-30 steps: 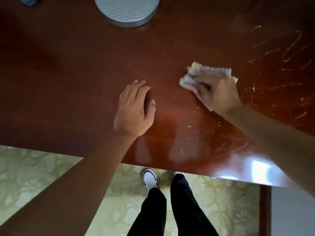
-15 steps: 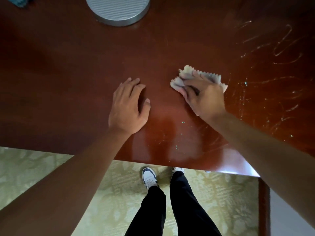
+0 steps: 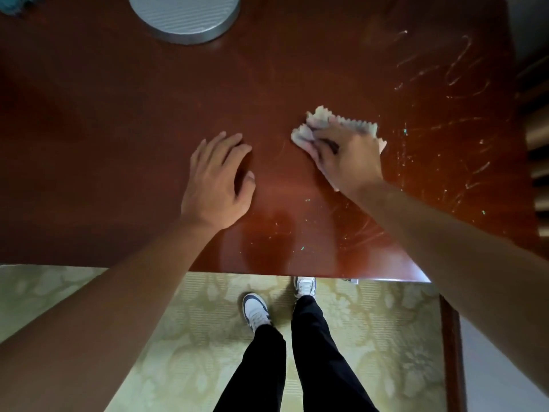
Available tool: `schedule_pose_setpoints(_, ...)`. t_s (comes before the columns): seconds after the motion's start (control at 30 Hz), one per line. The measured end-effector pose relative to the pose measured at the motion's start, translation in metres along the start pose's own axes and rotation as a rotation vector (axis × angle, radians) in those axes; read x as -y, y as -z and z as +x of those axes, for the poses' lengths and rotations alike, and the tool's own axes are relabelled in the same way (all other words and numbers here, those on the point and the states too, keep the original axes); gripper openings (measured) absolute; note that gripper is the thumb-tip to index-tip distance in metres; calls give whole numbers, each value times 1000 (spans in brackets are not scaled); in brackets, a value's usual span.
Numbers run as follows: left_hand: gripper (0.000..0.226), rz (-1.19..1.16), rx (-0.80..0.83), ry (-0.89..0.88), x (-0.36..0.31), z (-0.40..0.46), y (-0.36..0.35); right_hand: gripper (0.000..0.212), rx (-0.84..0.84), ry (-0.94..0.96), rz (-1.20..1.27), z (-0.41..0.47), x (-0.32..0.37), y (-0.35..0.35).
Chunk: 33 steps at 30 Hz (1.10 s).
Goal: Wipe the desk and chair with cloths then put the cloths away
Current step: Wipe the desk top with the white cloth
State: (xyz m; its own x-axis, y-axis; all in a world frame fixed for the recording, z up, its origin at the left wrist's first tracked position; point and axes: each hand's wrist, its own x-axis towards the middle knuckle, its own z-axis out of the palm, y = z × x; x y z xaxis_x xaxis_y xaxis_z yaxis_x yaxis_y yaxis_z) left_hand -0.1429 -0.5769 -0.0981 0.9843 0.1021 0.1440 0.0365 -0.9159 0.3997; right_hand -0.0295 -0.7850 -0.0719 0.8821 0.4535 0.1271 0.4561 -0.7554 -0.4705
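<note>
- Shiny dark red-brown wood fills the top of the view: this is the desk [image 3: 89,144], seen from above by a person standing at its near edge.
- A small pale cloth [image 3: 319,120] with a zigzag edge lies on the desk, at about 2 o'clock from the middle of the view.
- The right hand [image 3: 347,154] presses down on the cloth, fingers curled over it and gripping it, so only the far edge and a bit of the near side of the cloth peek out.
- The left hand [image 3: 218,181] lies flat on the desk at 9 o'clock from the cloth, near it but not touching. Its fingers are spread a little and it holds nothing.
- Pale scratchy marks [image 3: 457,66] and tiny bright specks [image 3: 306,200] cover the desk from 12 to 5 o'clock of the cloth.
- A round grey disc [image 3: 184,16] sits at the far edge of the desk, at about 11 o'clock from the cloth, well apart from it.
- A bit of blue-green stuff [image 3: 13,4] shows in the far left corner; I cannot tell what it is.
- Below the desk edge, at 6 o'clock, are black trousers [image 3: 312,367] and white shoes [image 3: 255,310] on a yellow-green carpet [image 3: 89,292] with a flower pattern.
</note>
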Motion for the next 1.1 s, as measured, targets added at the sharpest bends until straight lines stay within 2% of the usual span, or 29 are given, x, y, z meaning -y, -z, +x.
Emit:
schedule_pose_setpoints(0.17, 46, 2, 16, -32, -1, -1, 2, 17, 105, 246, 136, -96, 30, -11)
schedule_pose_setpoints(0.27, 47, 9, 36, -53, -2, -1, 2, 22, 118, 362, 123, -85, 17, -4)
schedule_pose_setpoints(0.3, 47, 14, 42, -61, -2, -1, 1, 22, 78, 312, 112, -69, 10, -1)
schedule_pose_setpoints(0.37, 46, 39, 39, -77, -1, -1, 1, 21, -47, 89, 36, -30, 0, 1)
schedule_pose_setpoints(0.43, 43, 67, 23, -114, -2, -2, -2, 22, -84, -99, 12, -9, -5, -2)
schedule_pose_setpoints(0.5, 39, 79, 15, -153, -4, -2, -4, 20, -69, -80, 43, -23, 4, -7)
schedule_pose_setpoints(0.63, 39, 91, 29, -187, -6, -1, -3, 21, 8, 167, 69, -89, 11, -10)
schedule_pose_setpoints(0.7, 40, 97, 42, -180, -8, -2, -3, 19, 40, 262, 89, -76, -3, -2)
schedule_pose_setpoints(0.73, 41, 99, 42, -175, -9, -2, -4, 19, 19, 233, 105, -57, -10, 2)
schedule_pose_setpoints(0.83, 40, 97, 25, -160, -8, -2, -5, 17, -98, -19, 21, 9, -30, 14)
schedule_pose_setpoints(0.9, 39, 108, 15, -178, -8, 1, -7, 19, -105, -68, -6, 14, -27, 9)
schedule_pose_setpoints(0.97, 37, 150, 2, -202, -7, -1, -8, 22, -33, 79, 74, -22, -10, -3)
schedule_pose_setpoints(1.1, 37, 235, 54, -288, -10, -5, -5, 17, 140, 522, 181, -93, 3, -10)
